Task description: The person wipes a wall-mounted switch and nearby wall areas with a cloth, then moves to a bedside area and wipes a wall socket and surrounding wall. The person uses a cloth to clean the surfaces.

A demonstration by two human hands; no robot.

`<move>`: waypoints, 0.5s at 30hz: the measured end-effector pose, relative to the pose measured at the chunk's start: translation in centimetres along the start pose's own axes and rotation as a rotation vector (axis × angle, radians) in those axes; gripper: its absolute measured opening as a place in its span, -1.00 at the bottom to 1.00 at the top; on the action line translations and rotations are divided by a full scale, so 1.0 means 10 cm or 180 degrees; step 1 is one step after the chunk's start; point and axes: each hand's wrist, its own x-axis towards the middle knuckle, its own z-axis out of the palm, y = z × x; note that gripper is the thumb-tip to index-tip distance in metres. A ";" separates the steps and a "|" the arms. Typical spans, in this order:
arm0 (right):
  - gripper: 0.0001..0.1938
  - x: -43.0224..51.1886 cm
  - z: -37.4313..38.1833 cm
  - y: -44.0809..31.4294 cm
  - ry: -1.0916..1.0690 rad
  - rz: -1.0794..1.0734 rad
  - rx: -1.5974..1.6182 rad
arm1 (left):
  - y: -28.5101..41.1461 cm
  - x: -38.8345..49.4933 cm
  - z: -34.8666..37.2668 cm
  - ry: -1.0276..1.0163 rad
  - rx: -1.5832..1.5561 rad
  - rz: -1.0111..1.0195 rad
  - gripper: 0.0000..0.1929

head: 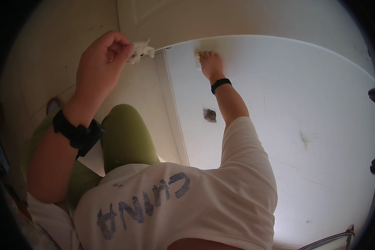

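Observation:
Between the thumb and fingers of my left hand [101, 61] is a crumpled, thin off-white piece [141, 51], perhaps tissue, with torn edges and a few dark spots. It is held up off the floor, to the left of the white wall [268, 93]. My right arm reaches out along that wall. The right hand [212, 65] grips a small yellowish wad [198, 56] against the wall surface, its fingers curled over it. Partly behind this hand shows a small white plate [198, 65]; what kind it is I cannot tell.
A rough square hole [210, 115] opens in the wall nearer to me. Scratches [304, 139] mark the wall on the right. A baseboard [172, 115] runs between wall and tiled floor [137, 87]. My green-clad knee [126, 134] is bent below. A curved metal frame [331, 239] stands bottom right.

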 end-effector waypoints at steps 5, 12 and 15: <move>-0.83 -0.32 -0.14 0.07 0.0935 -0.0193 0.0005 | -0.02 0.04 -0.01 -0.0067 -0.0033 0.0034 -0.89; -0.89 -0.08 0.04 0.09 0.0826 0.0016 0.0333 | -0.04 0.08 0.01 -0.0033 0.0143 0.0048 -0.90; -0.89 0.07 0.21 0.05 0.0366 0.0116 0.0442 | -0.08 0.10 0.01 -0.0142 0.0107 -0.0016 -0.91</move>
